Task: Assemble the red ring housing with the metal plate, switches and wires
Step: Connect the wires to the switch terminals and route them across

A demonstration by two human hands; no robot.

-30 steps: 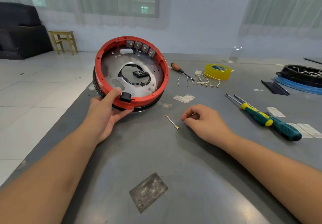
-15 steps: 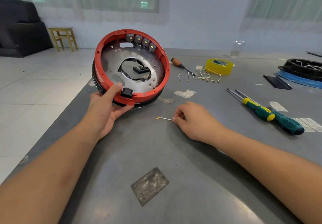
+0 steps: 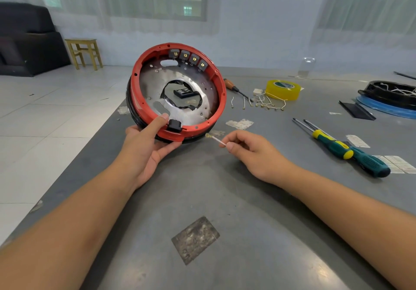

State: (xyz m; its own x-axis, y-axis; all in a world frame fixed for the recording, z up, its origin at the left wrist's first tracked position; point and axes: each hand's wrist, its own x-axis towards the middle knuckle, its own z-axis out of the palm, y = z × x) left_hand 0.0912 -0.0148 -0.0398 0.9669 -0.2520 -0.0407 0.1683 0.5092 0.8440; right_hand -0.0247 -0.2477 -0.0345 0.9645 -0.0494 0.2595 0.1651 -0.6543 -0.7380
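The red ring housing is tilted up toward me at the table's left edge, resting on a black ring. Inside it sits the metal plate with a central hole. Several grey switches line its upper inner rim. A black connector sits at the near rim. My left hand grips the near rim, thumb inside beside the connector. My right hand pinches a short white wire with a brass terminal, its tip close to the housing's lower right rim.
More short wires lie behind, by a yellow tape roll and a wooden-handled screwdriver. Two green screwdrivers lie at right. A black and blue ring assembly sits far right. The table edge runs along the left.
My right hand picked the wire off the table and carried it up toward the housing. My left hand tipped the housing more upright.
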